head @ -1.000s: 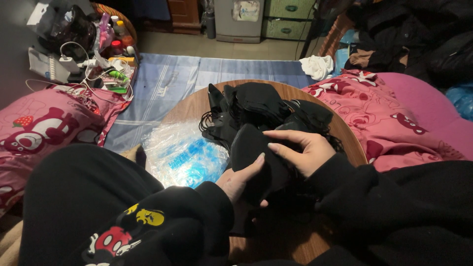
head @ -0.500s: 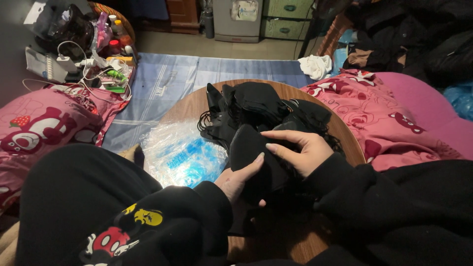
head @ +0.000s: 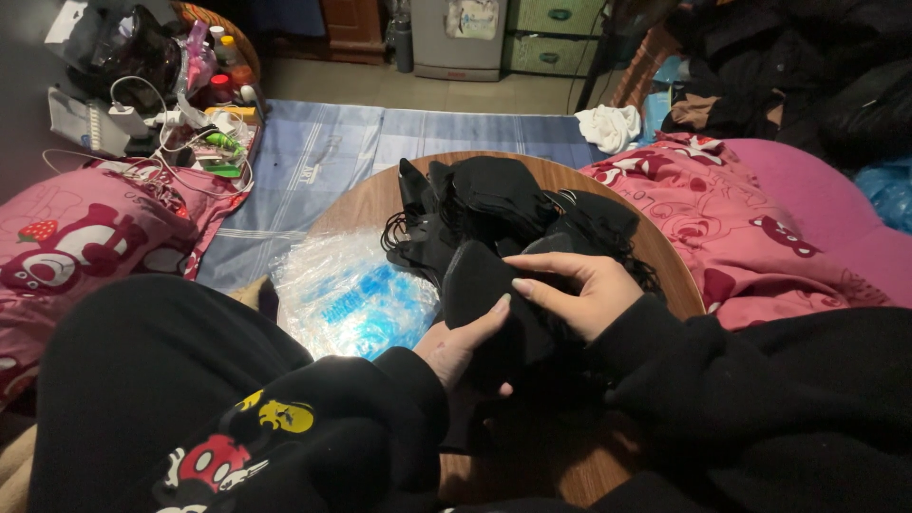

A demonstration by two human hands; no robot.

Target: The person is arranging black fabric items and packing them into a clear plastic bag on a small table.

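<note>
From the head camera, a round wooden surface [head: 608,180] stands on a floor spread with a blue striped cloth [head: 323,161], pink patterned bedding [head: 731,228] on both sides, and a cluttered corner of cables and bottles [head: 180,114] at the far left. A crinkled clear plastic bag [head: 347,299] lies on the surface beside a heap of black masks [head: 494,204]. The left hand [head: 461,347] cups one black mask [head: 484,294] from below, thumb pressed on it. The right hand [head: 579,290] lies curled over its top edge, fingers closed lightly on the cloth.
</note>
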